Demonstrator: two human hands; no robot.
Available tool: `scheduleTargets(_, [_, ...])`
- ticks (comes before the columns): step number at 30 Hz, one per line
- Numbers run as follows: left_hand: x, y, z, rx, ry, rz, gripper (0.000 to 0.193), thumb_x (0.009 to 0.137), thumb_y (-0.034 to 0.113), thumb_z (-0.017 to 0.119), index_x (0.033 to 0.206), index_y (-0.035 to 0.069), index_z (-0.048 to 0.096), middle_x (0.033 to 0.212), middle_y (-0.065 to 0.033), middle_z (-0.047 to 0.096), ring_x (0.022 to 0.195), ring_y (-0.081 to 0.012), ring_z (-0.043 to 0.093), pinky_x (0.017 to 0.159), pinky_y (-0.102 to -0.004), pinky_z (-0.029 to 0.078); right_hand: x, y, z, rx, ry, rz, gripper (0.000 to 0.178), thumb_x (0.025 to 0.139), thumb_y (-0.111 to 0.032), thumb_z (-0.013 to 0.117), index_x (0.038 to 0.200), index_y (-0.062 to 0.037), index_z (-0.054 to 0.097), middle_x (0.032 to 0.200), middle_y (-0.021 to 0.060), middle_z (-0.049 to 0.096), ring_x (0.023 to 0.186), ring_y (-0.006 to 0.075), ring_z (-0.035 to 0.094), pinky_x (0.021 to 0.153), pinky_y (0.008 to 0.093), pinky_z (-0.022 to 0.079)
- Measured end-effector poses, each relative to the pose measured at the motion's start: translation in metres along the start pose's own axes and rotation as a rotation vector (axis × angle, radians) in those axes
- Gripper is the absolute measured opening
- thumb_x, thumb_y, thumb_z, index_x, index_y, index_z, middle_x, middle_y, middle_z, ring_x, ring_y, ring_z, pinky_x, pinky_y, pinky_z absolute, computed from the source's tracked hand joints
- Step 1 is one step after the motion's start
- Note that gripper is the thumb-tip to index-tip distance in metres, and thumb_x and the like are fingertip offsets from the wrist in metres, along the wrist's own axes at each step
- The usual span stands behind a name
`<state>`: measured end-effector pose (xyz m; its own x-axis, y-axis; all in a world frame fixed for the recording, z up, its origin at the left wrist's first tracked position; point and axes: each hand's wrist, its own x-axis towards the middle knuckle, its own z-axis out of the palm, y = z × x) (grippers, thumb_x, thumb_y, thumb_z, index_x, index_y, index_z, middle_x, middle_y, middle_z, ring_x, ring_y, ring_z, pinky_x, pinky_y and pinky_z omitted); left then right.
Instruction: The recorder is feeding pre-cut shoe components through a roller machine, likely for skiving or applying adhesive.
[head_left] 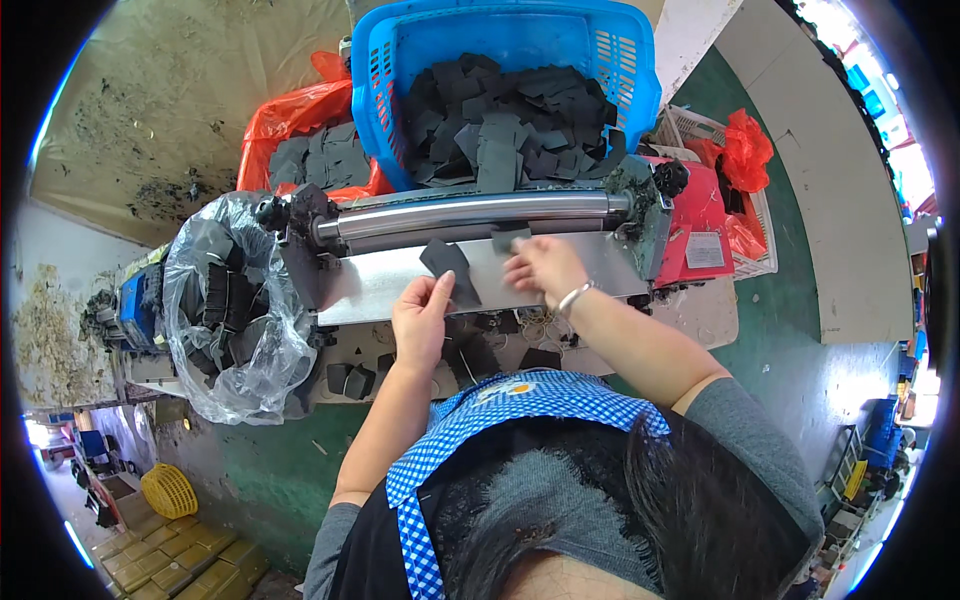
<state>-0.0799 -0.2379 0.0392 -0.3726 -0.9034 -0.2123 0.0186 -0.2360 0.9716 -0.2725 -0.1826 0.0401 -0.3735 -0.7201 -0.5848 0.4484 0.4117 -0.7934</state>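
Observation:
My left hand (pixel 421 313) pinches a small stack of thin dark grey sheet pieces (pixel 446 259) between thumb and fingers, above the metal feed plate (pixel 375 283). To its right, my right hand (pixel 547 268) has its fingertips on a single dark grey sheet piece (pixel 511 238), which lies flat at the steel roller (pixel 475 212). The fingers of that hand are bent together and slightly blurred. The roller spans the machine between two dark, dust-covered end blocks. Whether the single piece has entered under the roller is hard to see.
Behind the roller stands a blue basket (pixel 515 20) heaped with dark pieces. A red plastic bag (pixel 290 108) of pieces sits beside it. At the left hangs a clear bag (pixel 235 375) with dark bundles; at the right are a red machine housing (pixel 700 215) and a white crate (pixel 765 235).

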Motion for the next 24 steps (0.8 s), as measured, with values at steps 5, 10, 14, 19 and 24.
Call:
scheduleTargets(5, [-0.006, -0.001, 0.008, -0.207, -0.148, -0.125, 0.022, 0.088, 0.022, 0.062, 0.07, 0.01, 0.057, 0.063, 0.0046, 0.052, 0.056, -0.0039, 0.044, 0.052, -0.0189, 0.033, -0.049, 0.002, 0.035, -0.315, -0.37, -0.215, 0.021, 0.087, -0.019, 0.061, 0.088, 0.0019, 0.061, 0.077, 0.0082, 0.064, 0.062, 0.0147, 0.065, 0.052, 0.0219, 0.051])
scheduleTargets(10, [-0.01, 0.01, 0.003, -0.262, 0.009, -0.148, 0.022, 0.091, 0.022, 0.058, 0.073, 0.01, 0.057, 0.068, 0.0021, 0.055, 0.063, -0.0089, 0.057, 0.061, -0.0244, 0.05, -0.005, 0.01, 0.002, 0.083, -0.047, 0.097, 0.026, 0.087, -0.02, 0.061, 0.099, 0.0025, 0.053, 0.082, 0.013, 0.064, 0.066, 0.0202, 0.067, 0.049, 0.0234, 0.052])
scheduleTargets(14, [-0.012, 0.015, 0.005, -0.375, -0.084, -0.07, 0.021, 0.092, 0.018, 0.056, 0.074, 0.007, 0.056, 0.073, -0.0021, 0.059, 0.062, -0.0118, 0.059, 0.062, -0.0254, 0.052, -0.024, -0.002, 0.012, 0.064, -0.139, 0.115, 0.027, 0.09, -0.025, 0.056, 0.097, 0.0009, 0.053, 0.082, 0.0139, 0.064, 0.063, 0.0197, 0.065, 0.046, 0.0227, 0.048])
scheduleTargets(19, [-0.033, 0.008, -0.01, 0.175, -0.131, -0.029, 0.031, 0.085, 0.022, 0.065, 0.063, 0.001, 0.058, 0.058, -0.0015, 0.057, 0.051, -0.0066, 0.052, 0.048, -0.0199, 0.04, -0.033, 0.003, 0.006, -0.136, -0.284, 0.2, 0.03, 0.09, -0.028, 0.056, 0.082, 0.0001, 0.058, 0.065, 0.0054, 0.06, 0.051, 0.0119, 0.057, 0.041, 0.0211, 0.04])
scheduleTargets(24, [-0.058, -0.054, -0.021, 0.868, -0.389, -0.036, 0.033, 0.082, 0.027, 0.064, 0.063, 0.0, 0.062, 0.06, -0.014, 0.06, 0.054, -0.0295, 0.059, 0.052, -0.0368, 0.047, -0.008, -0.01, -0.011, 0.081, 0.029, 0.162, 0.026, 0.092, -0.026, 0.052, 0.085, -0.0019, 0.058, 0.068, 0.0068, 0.061, 0.053, 0.0119, 0.059, 0.044, 0.0221, 0.044])
